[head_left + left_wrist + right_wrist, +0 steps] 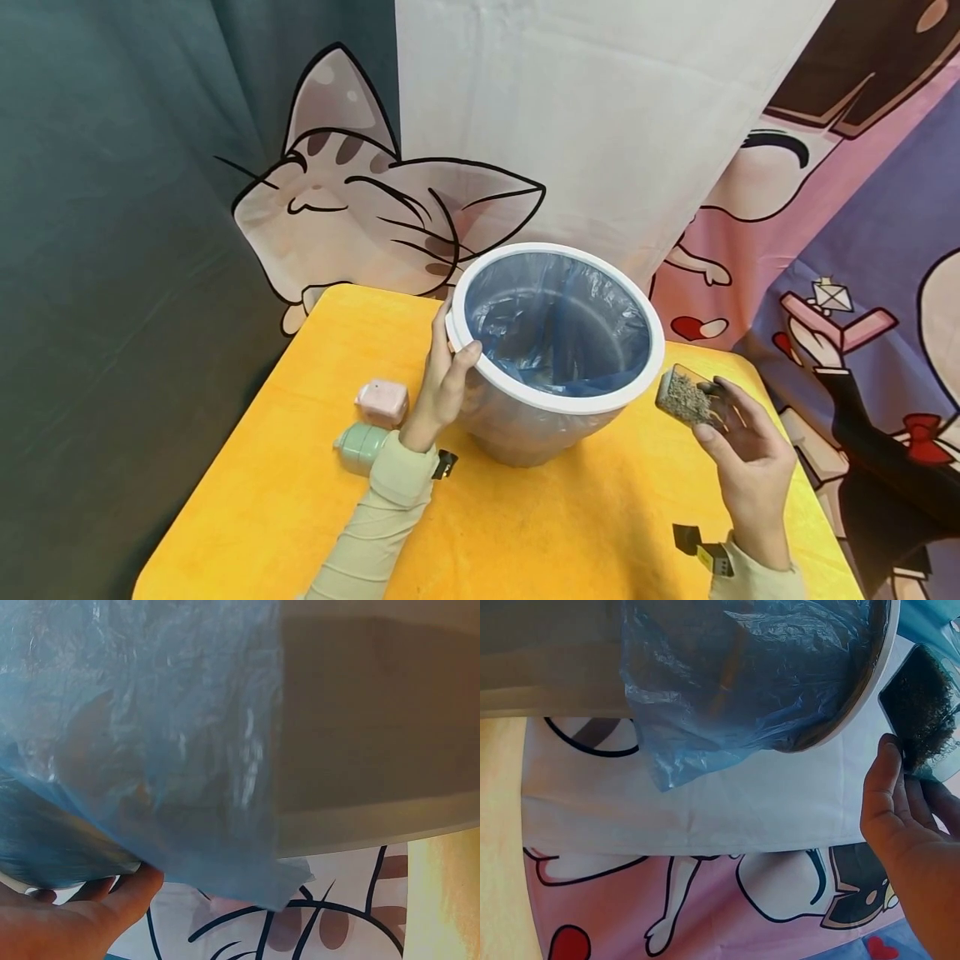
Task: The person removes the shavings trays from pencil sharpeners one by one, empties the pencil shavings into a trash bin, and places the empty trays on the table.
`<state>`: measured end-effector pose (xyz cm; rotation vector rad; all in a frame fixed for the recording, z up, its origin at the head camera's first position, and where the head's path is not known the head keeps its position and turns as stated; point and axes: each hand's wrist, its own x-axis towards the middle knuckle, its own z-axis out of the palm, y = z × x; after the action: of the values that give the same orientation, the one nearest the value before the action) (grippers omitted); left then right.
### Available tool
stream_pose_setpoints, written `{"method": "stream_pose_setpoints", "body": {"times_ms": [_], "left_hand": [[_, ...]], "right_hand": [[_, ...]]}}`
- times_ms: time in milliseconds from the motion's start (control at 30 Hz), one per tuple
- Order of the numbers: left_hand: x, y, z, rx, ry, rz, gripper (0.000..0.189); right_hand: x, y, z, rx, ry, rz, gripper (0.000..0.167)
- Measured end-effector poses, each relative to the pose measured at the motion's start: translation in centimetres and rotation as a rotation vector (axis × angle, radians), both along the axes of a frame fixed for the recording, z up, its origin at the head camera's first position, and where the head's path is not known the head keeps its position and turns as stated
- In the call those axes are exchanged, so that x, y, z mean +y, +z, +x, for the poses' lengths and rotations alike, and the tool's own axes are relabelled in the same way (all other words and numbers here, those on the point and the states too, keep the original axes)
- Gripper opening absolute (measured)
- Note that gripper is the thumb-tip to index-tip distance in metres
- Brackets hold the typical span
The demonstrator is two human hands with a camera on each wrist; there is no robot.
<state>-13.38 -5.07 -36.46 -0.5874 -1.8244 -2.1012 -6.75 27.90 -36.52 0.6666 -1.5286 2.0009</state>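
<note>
A translucent trash bin (pixel 517 429) with a white rim stands on the yellow table, lined with a blue plastic bag (pixel 558 333). My left hand (pixel 441 387) grips the rim at its left side, thumb over the top and fingers outside. The liner's loose edge hangs down the bin's outside in both wrist views. To the right of the bin, my right hand (pixel 757 454) holds a small clear box (pixel 684 397) between thumb and fingers. Grey-brown, fibrous dry material fills part of the box, which is tilted close to the rim.
Left of the bin lie a pink plastic-wrapped bundle (pixel 383 402) and a green rounded bundle (pixel 362 448), partly behind my left forearm. A printed cartoon curtain (pixel 570 125) hangs right behind the yellow table (pixel 247 492).
</note>
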Motion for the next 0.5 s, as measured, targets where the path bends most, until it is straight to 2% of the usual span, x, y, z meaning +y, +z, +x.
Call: {"method": "stream_pose_setpoints", "body": {"times_ms": [133, 500], "left_hand": [[0.09, -0.02, -0.02, 0.001, -0.002, 0.000, 0.072], [-0.06, -0.07, -0.09, 0.034, 0.000, -0.003, 0.069]], "right_hand": [[-0.07, 0.03, -0.23, 0.011, 0.014, -0.005, 0.053], [-0.52, 0.60, -0.48, -0.020, -0.026, 0.069, 0.054]]}}
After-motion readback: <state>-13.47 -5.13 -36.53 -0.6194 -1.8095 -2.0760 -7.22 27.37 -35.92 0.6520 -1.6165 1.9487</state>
